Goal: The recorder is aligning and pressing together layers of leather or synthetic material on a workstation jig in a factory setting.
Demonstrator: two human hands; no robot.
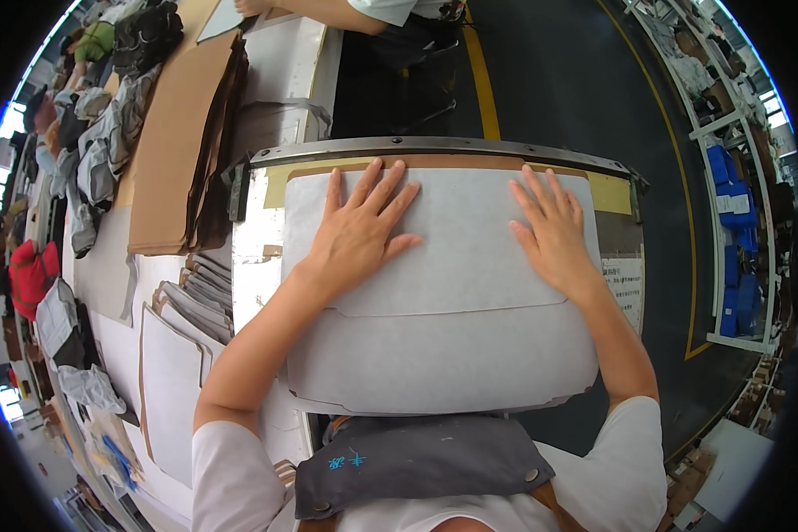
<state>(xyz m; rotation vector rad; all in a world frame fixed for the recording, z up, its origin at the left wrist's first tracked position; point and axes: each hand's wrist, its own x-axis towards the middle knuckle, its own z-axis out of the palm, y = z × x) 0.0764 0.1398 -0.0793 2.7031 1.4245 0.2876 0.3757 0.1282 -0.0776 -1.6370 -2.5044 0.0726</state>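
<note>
White piece (443, 359): flat on the bench (255, 288), laying-out looks pretty much done
Side pile (173, 377): untouched, probably what's left
Left hand (356, 232): fingers open, spread on the piece, gripping nothing
Right hand (554, 230): same deal
Metal bar (443, 147): just past the piece's far edge

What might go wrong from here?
1. The left grip and right grip lie flat toward the far end of the pale grey panel, so its near end, by the dark grey apron, might shift if bumped.
2. The left grip is close to the metal bar and might knock it if slid forward.
3. The left forearm appears near the pale pieces at left and could brush them.
</note>
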